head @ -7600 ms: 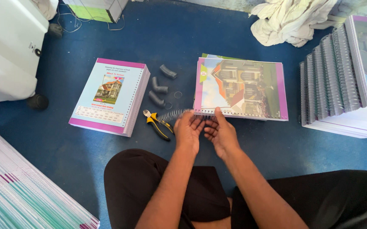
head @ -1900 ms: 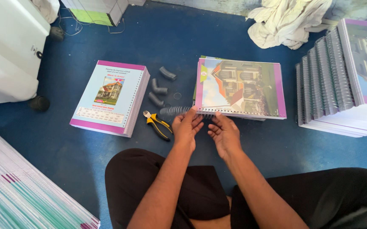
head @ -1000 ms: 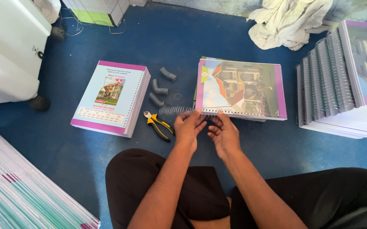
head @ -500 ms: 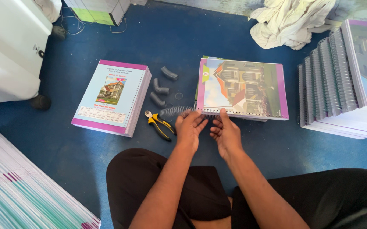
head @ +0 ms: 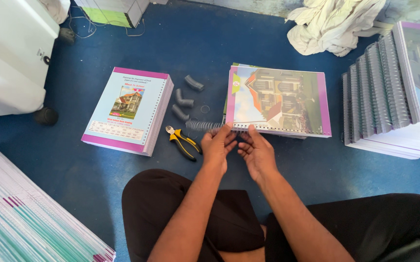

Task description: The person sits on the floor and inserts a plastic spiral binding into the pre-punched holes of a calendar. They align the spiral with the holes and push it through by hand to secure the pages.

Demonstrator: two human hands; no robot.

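Note:
A booklet with a house picture on its cover point(head: 278, 99) lies on the blue floor, its punched long edge facing me. A grey wire spiral point(head: 204, 126) sticks out to the left of that edge. My left hand point(head: 218, 144) pinches the spiral where it meets the booklet's corner. My right hand point(head: 256, 150) is just beside it, fingertips on the punched edge. Yellow-handled pliers point(head: 183, 142) lie on the floor just left of my left hand.
A pile of unbound booklets point(head: 130, 109) lies at the left, with short spiral pieces point(head: 184, 102) beside it. Bound booklets point(head: 396, 92) are stacked at the right, loose sheets point(head: 30, 218) at the lower left. A white machine point(head: 11, 53) and white cloth point(head: 333, 22) sit farther off.
Both hands stay at the booklet's near-left corner, fingers shifting slightly on the spiral. The length of spiral sticking out left looks about the same.

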